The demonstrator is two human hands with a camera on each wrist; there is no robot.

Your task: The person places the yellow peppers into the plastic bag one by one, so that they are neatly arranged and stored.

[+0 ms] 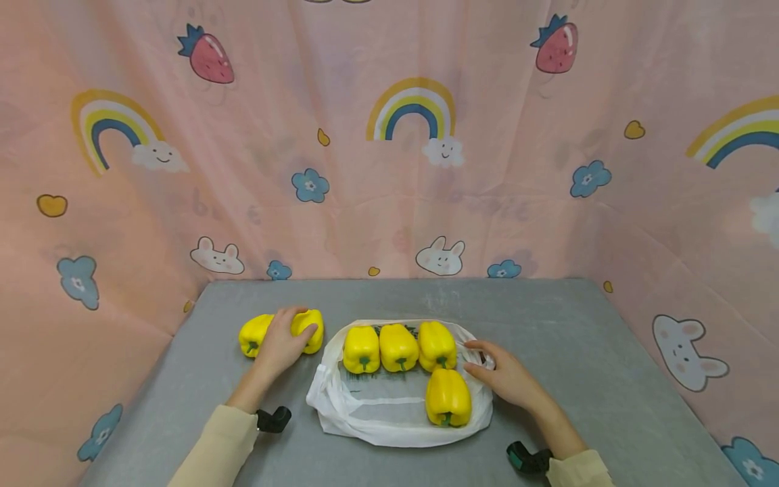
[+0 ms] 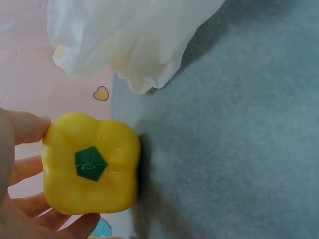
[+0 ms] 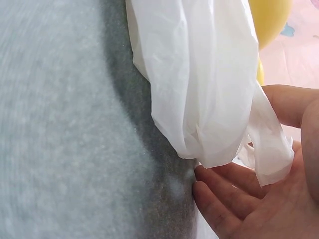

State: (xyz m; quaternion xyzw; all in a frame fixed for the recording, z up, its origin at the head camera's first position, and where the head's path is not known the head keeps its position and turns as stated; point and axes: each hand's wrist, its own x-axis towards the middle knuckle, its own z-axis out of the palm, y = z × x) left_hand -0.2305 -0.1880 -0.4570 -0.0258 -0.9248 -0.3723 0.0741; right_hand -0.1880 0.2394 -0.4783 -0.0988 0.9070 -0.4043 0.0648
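Note:
My left hand (image 1: 285, 340) grips a yellow bell pepper (image 2: 117, 184), thumb on one side and fingers on the other. Its green stem end faces the left wrist camera. Just left of that hand lies another yellow bell pepper (image 1: 251, 336), partly covered by it. A white plastic bag (image 1: 402, 436) lies with its mouth spread wide, and several yellow bell peppers (image 1: 398, 348) sit in it, most in a row at the back. At the bag's right edge is my right hand (image 1: 508, 375), thumb and fingers apart, with a loose bag handle (image 3: 271, 154) hanging between them.
The grey tabletop (image 1: 578, 379) carries everything. Behind and at both sides hangs a pink curtain (image 1: 341, 230) with rainbows, rabbits and strawberries. Each wrist wears a black camera mount, one beside the left sleeve (image 1: 222, 436), the other beside the right sleeve (image 1: 581, 470).

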